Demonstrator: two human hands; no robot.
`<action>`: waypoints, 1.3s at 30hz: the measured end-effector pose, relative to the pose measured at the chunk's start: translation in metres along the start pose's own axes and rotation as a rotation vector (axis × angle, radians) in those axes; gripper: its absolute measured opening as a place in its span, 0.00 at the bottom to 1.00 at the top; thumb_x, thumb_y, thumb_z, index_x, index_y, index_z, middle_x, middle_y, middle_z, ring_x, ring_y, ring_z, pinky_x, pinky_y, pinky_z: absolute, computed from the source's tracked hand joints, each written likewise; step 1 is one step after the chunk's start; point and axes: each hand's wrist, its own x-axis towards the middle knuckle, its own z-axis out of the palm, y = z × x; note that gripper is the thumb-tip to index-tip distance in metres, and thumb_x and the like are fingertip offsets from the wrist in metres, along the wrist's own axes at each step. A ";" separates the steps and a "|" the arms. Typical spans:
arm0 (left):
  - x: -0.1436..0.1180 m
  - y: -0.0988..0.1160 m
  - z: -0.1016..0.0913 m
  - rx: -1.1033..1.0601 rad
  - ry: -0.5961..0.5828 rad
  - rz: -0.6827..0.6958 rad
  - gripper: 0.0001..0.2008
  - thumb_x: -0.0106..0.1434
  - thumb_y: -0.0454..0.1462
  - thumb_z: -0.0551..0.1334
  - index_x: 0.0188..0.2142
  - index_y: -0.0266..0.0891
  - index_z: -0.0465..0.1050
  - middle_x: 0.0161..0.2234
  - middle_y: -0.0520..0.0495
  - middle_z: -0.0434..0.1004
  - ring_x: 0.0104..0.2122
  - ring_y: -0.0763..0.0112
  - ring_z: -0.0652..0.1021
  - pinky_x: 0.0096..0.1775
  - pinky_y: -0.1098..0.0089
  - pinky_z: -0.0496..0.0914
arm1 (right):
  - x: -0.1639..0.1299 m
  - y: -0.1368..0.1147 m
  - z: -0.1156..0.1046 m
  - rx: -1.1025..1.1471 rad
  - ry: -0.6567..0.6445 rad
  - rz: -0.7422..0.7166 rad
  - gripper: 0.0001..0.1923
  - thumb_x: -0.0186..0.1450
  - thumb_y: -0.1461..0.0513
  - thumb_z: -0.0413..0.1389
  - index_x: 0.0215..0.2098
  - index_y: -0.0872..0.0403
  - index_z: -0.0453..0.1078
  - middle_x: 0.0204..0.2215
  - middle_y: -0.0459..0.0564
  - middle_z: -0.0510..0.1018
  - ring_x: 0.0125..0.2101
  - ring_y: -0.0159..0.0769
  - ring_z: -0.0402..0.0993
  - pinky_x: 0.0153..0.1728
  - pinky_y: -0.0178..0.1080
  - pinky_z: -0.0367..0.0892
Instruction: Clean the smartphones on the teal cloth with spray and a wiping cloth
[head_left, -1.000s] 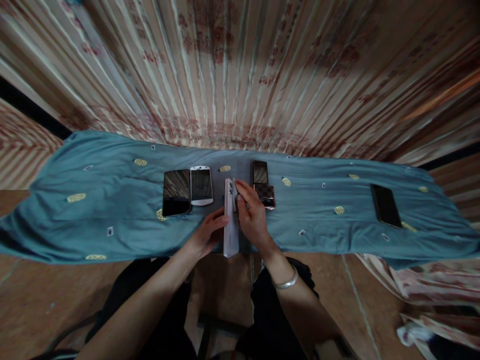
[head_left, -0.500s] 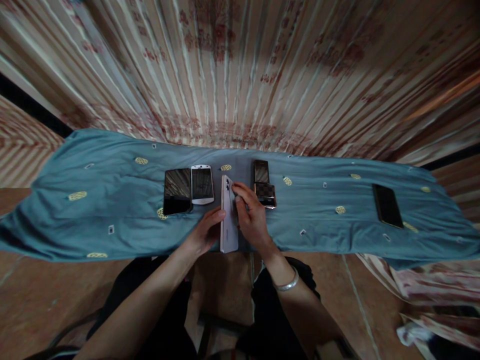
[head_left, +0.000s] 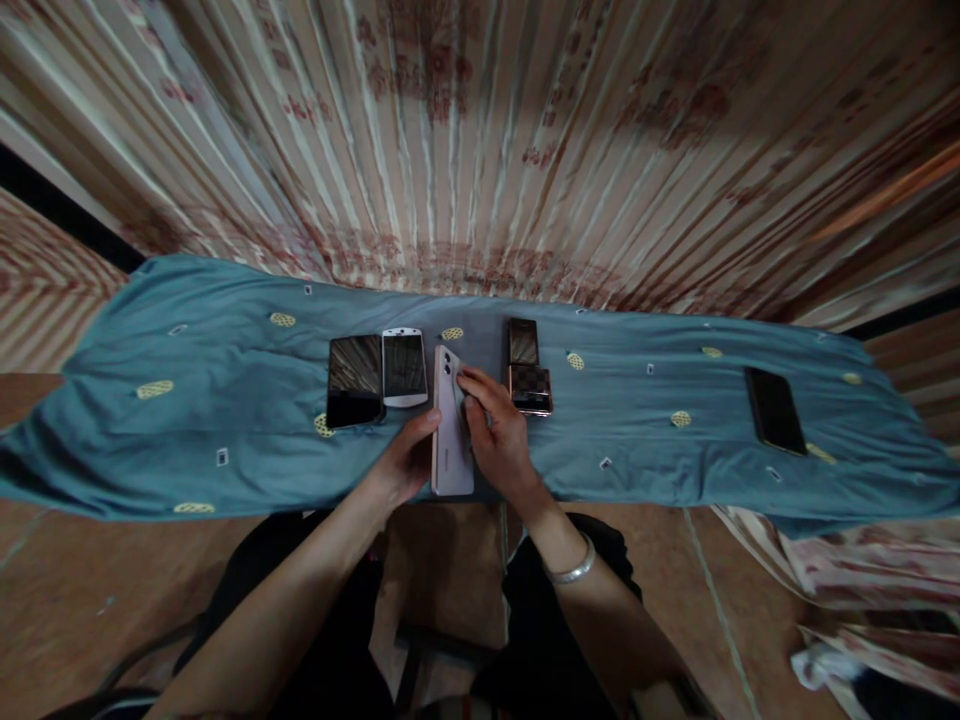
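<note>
A pale pinkish-white smartphone (head_left: 453,440) is held tilted, its back and camera lenses toward me. My left hand (head_left: 409,455) grips it from the left, the thumb on its long edge and the other fingers hidden behind it. At the upper right edge, the bent fingers of my right hand (head_left: 499,425) are closed against the phone. Left of it lie a black phone (head_left: 355,382) and a white-framed phone (head_left: 405,368), side by side. To the right are a small dark phone (head_left: 523,342) and a checkered one with a coppery rim (head_left: 530,390).
A teal cloth (head_left: 247,420) with yellow pineapple prints covers the long narrow table. Another black phone (head_left: 775,411) lies far to the right. Behind the table hangs a pleated, patterned curtain (head_left: 480,150). Below is a brown tiled floor (head_left: 720,580).
Both hands have shifted slightly left with the smartphone. Its back now turns a little more toward me. The phones lying on the cloth have stayed put.
</note>
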 end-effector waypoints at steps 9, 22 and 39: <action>0.001 0.000 0.000 -0.064 -0.002 -0.003 0.19 0.54 0.41 0.72 0.44 0.36 0.79 0.33 0.47 0.83 0.39 0.60 0.82 0.44 0.66 0.76 | -0.002 -0.006 -0.001 0.005 0.005 -0.024 0.15 0.72 0.64 0.49 0.50 0.49 0.75 0.54 0.53 0.79 0.56 0.37 0.74 0.59 0.45 0.69; 0.005 0.001 0.005 -0.126 -0.012 -0.017 0.08 0.60 0.34 0.67 0.40 0.35 0.78 0.32 0.49 0.83 0.33 0.70 0.82 0.41 0.73 0.75 | -0.003 -0.013 -0.004 0.030 -0.039 -0.074 0.17 0.73 0.64 0.49 0.56 0.48 0.74 0.57 0.53 0.77 0.59 0.38 0.72 0.61 0.45 0.68; 0.009 0.000 0.009 -0.118 -0.038 0.039 0.06 0.57 0.36 0.71 0.34 0.36 0.79 0.27 0.51 0.81 0.30 0.72 0.81 0.38 0.74 0.75 | -0.005 -0.014 -0.004 0.068 -0.057 -0.087 0.20 0.73 0.64 0.49 0.59 0.46 0.73 0.58 0.52 0.76 0.60 0.38 0.72 0.62 0.45 0.68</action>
